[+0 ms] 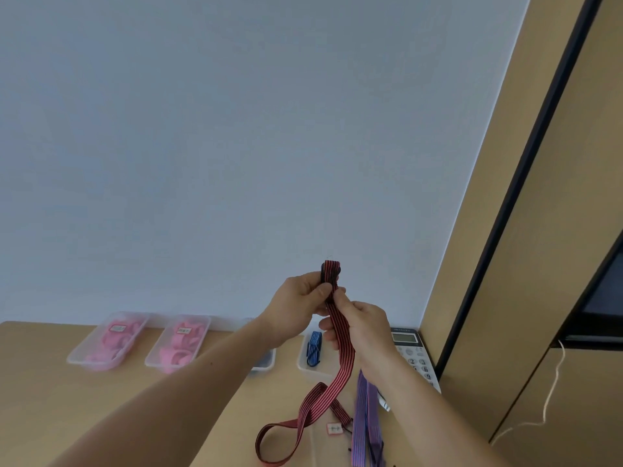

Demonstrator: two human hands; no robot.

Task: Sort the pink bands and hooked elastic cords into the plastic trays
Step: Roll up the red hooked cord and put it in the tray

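My left hand [296, 298] pinched the folded top of the red striped cord [344, 360]; my right hand [365, 332] gripped just below. Limp and light, I judged, best gathered by folds.

One head-worn camera faces forward at the wall [236, 129], close above the counter [50, 382], which fills only the lower strip.

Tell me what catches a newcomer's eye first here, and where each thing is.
The red striped cord stands out at the centre, raised before the pale wall, pinched near its folded top by the left hand and gripped just below by the right hand. Its tail loops down onto the wooden table. At the far left, pink bands fill two clear trays; a purple cord lies at lower right.
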